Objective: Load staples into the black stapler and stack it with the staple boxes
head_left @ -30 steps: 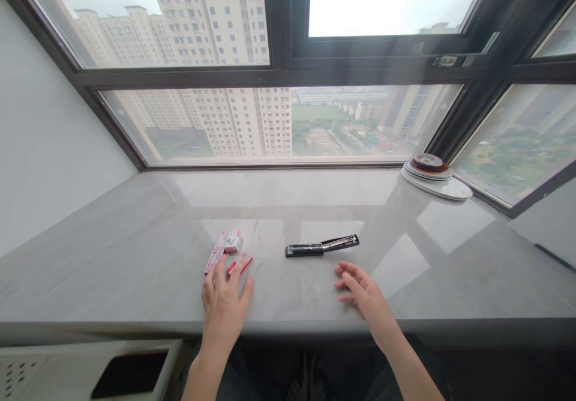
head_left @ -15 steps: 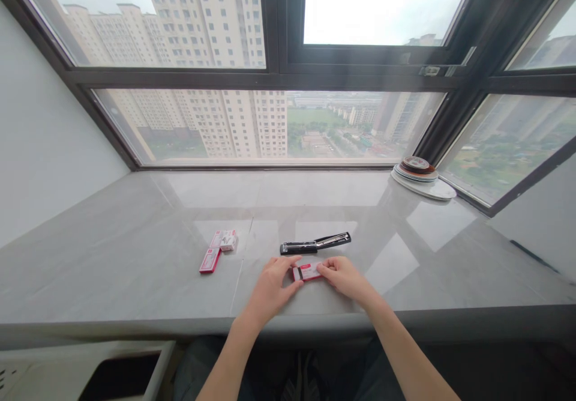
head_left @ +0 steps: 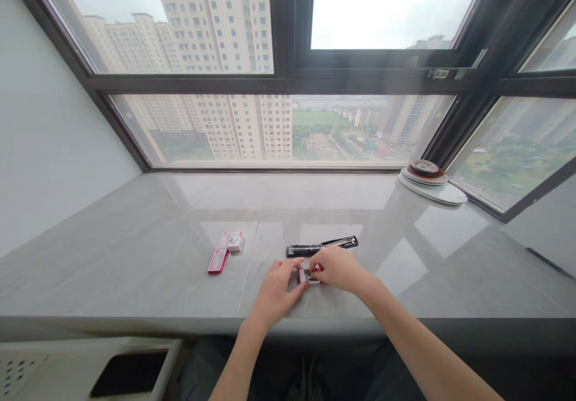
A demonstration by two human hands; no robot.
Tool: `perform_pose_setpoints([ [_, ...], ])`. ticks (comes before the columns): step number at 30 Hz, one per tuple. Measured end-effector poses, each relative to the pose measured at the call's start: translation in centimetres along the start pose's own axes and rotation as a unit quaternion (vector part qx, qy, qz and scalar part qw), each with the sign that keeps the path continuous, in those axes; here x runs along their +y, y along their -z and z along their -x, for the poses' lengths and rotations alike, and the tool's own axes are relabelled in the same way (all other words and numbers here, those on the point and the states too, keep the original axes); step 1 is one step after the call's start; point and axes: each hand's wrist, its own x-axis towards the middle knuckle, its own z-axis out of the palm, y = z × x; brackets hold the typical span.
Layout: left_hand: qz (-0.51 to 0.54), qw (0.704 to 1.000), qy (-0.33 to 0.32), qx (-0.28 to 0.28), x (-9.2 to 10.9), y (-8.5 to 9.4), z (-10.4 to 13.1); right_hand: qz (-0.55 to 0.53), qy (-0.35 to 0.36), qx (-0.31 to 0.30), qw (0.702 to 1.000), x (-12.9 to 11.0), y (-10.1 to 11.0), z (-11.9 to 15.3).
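A small red-and-white staple box (head_left: 303,277) lies on the counter with its inner tray showing and something dark inside. My left hand (head_left: 279,287) grips its left end between thumb and fingers. Over the box, my right hand (head_left: 335,267) has its fingertips pinched together down at the tray; what they hold, if anything, is hidden. Just behind the hands lies a black stapler (head_left: 306,250), unfolded, its metal magazine exposed. The right hand partly covers the stapler's near edge.
Flat red-and-white boxes (head_left: 218,261) and a small white box (head_left: 235,242) sit to the left on the grey marbled counter (head_left: 135,257). Stacked plates or lids (head_left: 427,182) stand in the far right corner by the window. A white bin-like container (head_left: 58,365) is below the counter's front edge.
The right hand has moved from the box's right end to over its tray, fingers pinched. The box's inside now shows. The left hand keeps its grip. The view has shifted slightly.
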Motion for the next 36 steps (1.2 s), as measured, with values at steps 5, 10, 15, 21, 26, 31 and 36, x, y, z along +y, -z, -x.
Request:
perform_pose_setpoints([
  [5, -0.009, 1.0, -0.006, 0.006, -0.1, 0.1, 0.0, 0.01, 0.049, -0.011, 0.999, 0.1, -0.2, -0.6],
  [10, -0.013, 1.0, -0.007, 0.007, -0.2, 0.0, 0.0, 0.004, 0.06, -0.02, 0.998, 0.6, -0.8, -0.4],
  [15, -0.001, 1.0, -0.003, -0.001, -0.1, 0.1, 0.1, -0.1, 0.016, 0.026, 0.995, 1.8, -0.7, 1.2],
  [21, 0.005, 1.0, -0.009, 0.005, -0.1, 0.3, 0.1, -0.181, -0.069, 0.088, 0.977, 5.1, -1.3, 5.0],
  [26, -0.011, 0.998, 0.043, 0.041, 0.1, -0.7, -0.2, -0.191, -0.095, 0.063, 0.975, 5.8, -2.1, 6.2],
  [31, -0.019, 0.996, 0.071, 0.043, 1.3, -2.7, -0.5, -0.178, -0.052, 0.046, 0.982, 4.2, -2.3, 5.5],
  [36, 0.003, 0.99, 0.115, 0.084, 0.7, -1.5, -1.0, -0.153, -0.069, 0.052, 0.984, 3.1, -1.5, 5.1],
])
